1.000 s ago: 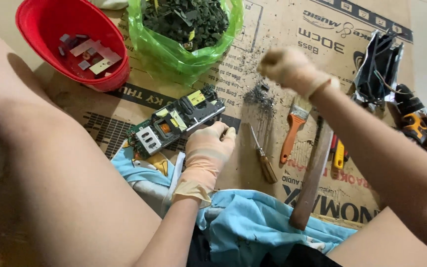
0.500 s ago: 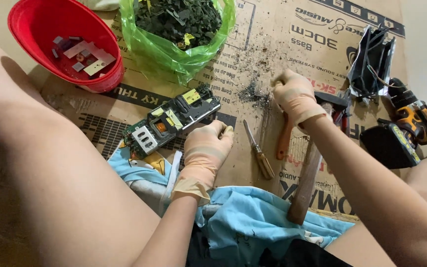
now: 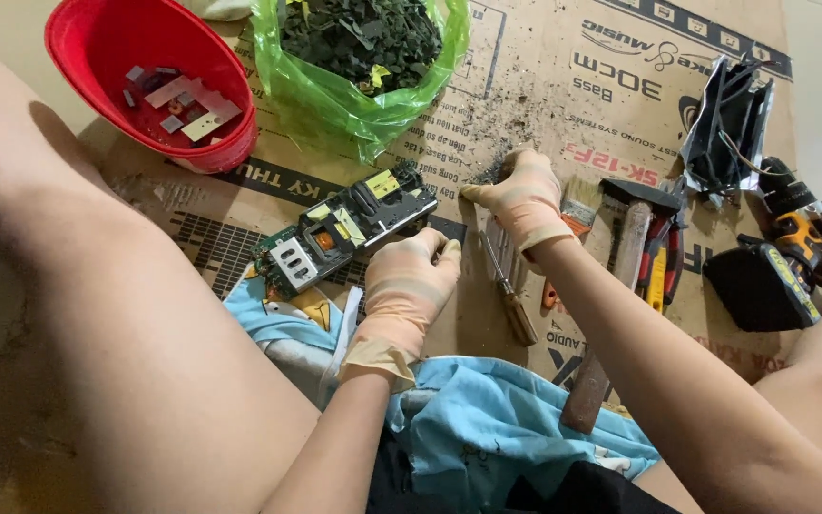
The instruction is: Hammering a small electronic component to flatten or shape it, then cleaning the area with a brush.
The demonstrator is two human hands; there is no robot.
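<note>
A green circuit board [image 3: 344,228] with yellow and orange parts lies on the printed cardboard [image 3: 563,95]. My gloved left hand [image 3: 409,286] is curled against the board's near right end and holds it there. My gloved right hand [image 3: 522,195] rests fingers-down on the cardboard beside a patch of dark debris [image 3: 497,167]. It covers the tip of a wooden-handled screwdriver [image 3: 514,305]; whether it grips the shaft is hidden.
A red bowl [image 3: 107,48] with metal scraps and a green bag [image 3: 335,95] of dark chips stand at the back. To the right lie a brush [image 3: 577,214], hammer [image 3: 611,305], pliers [image 3: 658,271], a metal heat sink [image 3: 725,124] and a cordless drill [image 3: 792,257]. Blue cloth [image 3: 497,428] covers my lap.
My right hand, raised in a fist a second ago, has come down and left onto the cardboard over the screwdriver's tip. My left hand has stayed at the circuit board.
</note>
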